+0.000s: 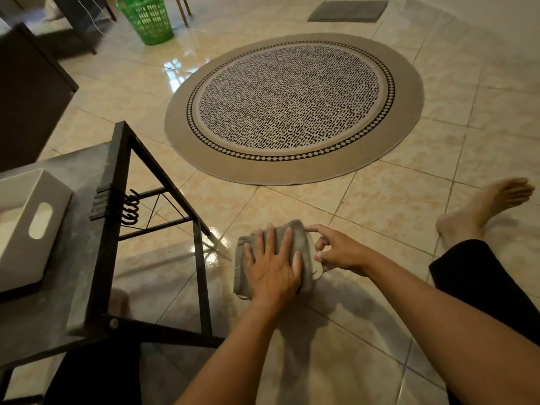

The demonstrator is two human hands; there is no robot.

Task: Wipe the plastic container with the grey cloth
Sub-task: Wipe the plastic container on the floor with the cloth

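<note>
**Grey cloth pressed over a container on the tiled floor**

A glossy tiled floor (380, 200) fills the view, with a round patterned rug (293, 108) at its far centre. At near left stands a low black-framed table (87, 229) that carries a white box (26, 226) with a handle slot. A green basket (147, 19) sits at far left and a grey mat (347, 11) at far right. A bare foot (485, 206) rests on the tiles at right.

At near centre, the grey cloth (298, 238) lies draped over the plastic container (319, 270), of which only a pale edge shows at the cloth's right side. The left hand (271, 266) lies flat on the cloth, fingers spread. The right hand (340, 251) curls its fingertips on the container's right edge, pinching it.
</note>
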